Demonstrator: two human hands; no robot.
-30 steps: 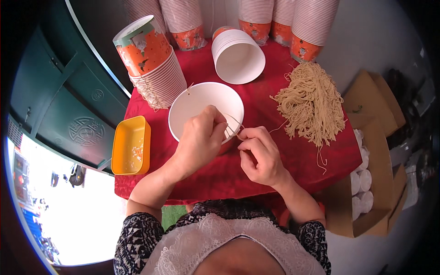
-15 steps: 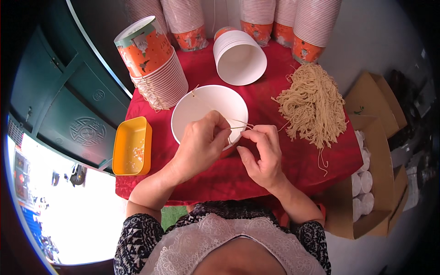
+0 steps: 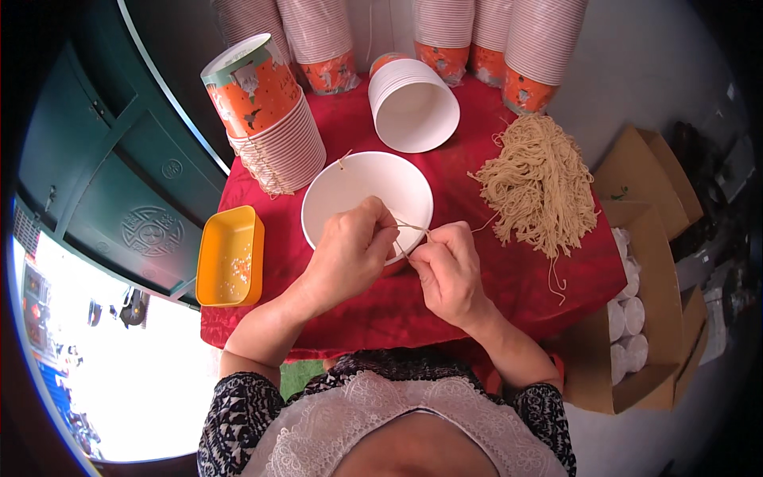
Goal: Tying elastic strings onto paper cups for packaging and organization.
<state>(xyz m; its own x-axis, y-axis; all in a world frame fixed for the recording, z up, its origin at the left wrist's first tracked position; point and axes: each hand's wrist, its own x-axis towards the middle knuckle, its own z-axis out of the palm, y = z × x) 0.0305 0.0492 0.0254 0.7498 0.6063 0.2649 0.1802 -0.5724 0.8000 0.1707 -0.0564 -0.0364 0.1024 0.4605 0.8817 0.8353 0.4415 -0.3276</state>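
A white-lined paper bucket [image 3: 373,173] stands mouth up in front of me. At its far-left rim hangs a short tan string end [image 3: 344,160]. Over the near-right rim, my left hand [image 3: 348,248] pinches a tan string [image 3: 412,228] between thumb and fingers. My right hand [image 3: 450,274] is closed on the same string, just right of the left hand. The string is stretched across the short gap between both hands, with one strand slanting down to the right fingertips. My fingers hide how it meets the bucket's rim.
A heap of tan strings [image 3: 540,187] lies right on the red cloth [image 3: 509,274]. A yellow tub [image 3: 204,262] holding small bits stands left. Behind are a tall bucket stack [image 3: 258,103] and a tipped-over stack [image 3: 417,111]. A cardboard box [image 3: 664,278] stands right, beside the table.
My right thumb and fingers, apart before, have closed on the string beside the bucket's rim. My left hand keeps its pinch in nearly the same place.
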